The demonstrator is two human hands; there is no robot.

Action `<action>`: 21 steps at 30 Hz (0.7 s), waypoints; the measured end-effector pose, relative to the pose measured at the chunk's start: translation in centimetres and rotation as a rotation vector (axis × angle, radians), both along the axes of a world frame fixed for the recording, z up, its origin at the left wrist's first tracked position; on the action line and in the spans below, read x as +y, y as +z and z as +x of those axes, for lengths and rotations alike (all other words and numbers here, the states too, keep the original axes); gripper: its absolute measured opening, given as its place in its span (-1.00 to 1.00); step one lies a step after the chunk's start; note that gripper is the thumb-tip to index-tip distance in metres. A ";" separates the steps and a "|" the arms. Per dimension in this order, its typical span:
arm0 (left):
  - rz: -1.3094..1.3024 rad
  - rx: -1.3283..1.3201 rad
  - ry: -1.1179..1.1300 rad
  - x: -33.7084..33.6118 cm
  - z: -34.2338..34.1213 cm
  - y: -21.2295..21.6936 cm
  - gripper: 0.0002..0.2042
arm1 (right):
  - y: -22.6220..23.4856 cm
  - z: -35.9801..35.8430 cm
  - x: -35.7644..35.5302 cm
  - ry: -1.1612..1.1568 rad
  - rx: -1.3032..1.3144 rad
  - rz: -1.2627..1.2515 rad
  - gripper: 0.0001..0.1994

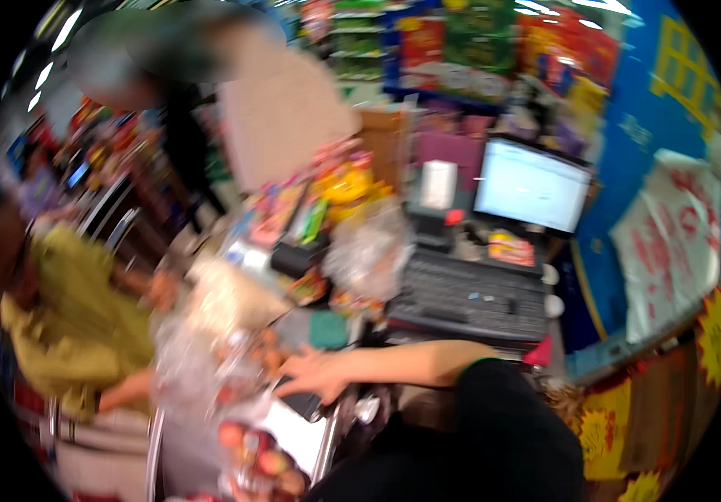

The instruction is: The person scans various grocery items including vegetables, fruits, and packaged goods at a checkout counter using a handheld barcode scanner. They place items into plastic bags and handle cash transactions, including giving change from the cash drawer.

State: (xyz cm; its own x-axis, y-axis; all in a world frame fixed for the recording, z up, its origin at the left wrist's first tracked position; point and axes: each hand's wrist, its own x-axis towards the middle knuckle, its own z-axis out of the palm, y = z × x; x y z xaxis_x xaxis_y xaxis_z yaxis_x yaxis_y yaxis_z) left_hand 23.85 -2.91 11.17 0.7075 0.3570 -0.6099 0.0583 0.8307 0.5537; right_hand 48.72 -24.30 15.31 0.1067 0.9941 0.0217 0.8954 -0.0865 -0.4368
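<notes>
My right hand (319, 375) reaches leftward over the checkout counter with its fingers spread, and I see nothing in it. Its fingertips are near a clear plastic bag with reddish-brown round items (264, 351), too blurred to name. Below the hand is a dark flat object (300, 403) beside a white panel (294, 439). Closer to me lies a clear bag of red and orange round fruit (260, 460). Beyond the hand a dark green block (328, 330) and a pale full bag (231, 293) rest on the counter. My left hand does not show.
At the left a person in a yellow-green top (84, 318) reaches toward the bags. Another person in pale pink (285, 100) stands behind the counter. A black keyboard (469, 293), a lit monitor (534, 184) and a crumpled clear bag (369, 251) are beyond my arm.
</notes>
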 end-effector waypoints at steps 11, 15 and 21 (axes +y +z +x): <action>-0.480 -0.157 0.467 3.3 -4.8 -2.8 -0.45 | 2.1 -7.7 0.3 -0.322 0.184 0.027 -0.10; -0.475 -0.160 0.585 1.3 -6.3 -1.0 -0.54 | 1.1 -11.4 3.4 -0.539 0.237 0.181 -0.11; -0.492 -0.288 0.519 -1.5 -8.1 -1.5 -0.60 | -0.7 -16.1 12.2 -0.631 -0.005 0.419 -0.05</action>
